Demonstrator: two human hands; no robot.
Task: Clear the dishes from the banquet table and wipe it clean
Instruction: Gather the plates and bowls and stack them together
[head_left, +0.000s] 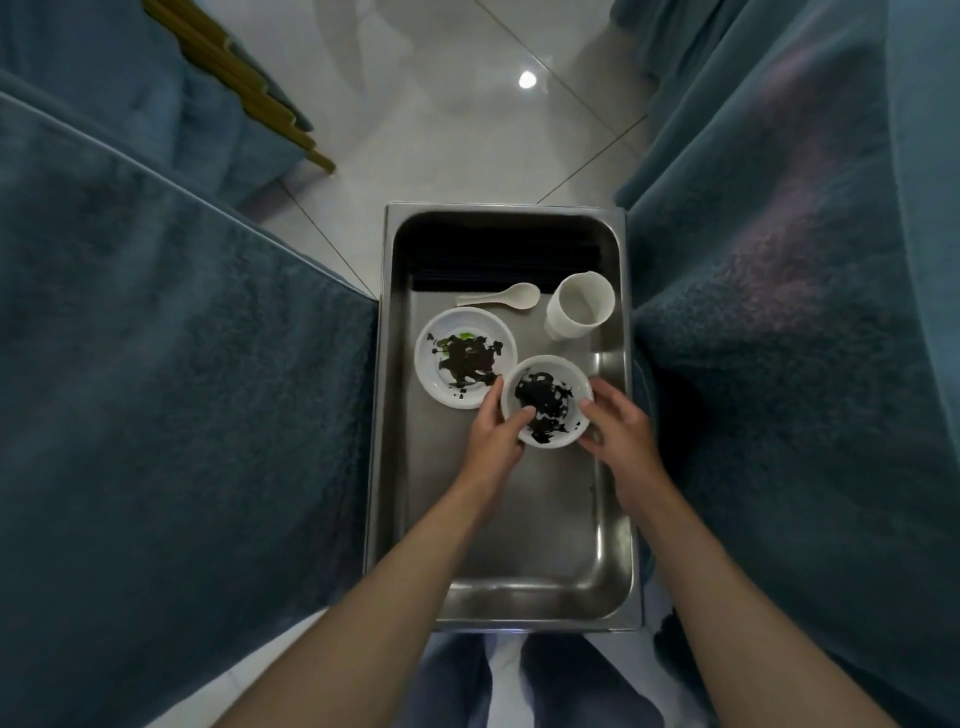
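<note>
Cradling sauce-smeared bowl (546, 401) over steel tray (613, 519): left hand (496, 434), right hand (621, 431) both clasp rim. Ceramic likely light, fragile, slick; opposite-rim grip suits.

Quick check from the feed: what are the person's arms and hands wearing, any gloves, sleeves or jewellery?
Nothing visible. The left hand and right hand are bare, with no gloves, rings or watch in view. Both forearms are uncovered to the bottom edge of the picture, so no sleeve shows.
</note>
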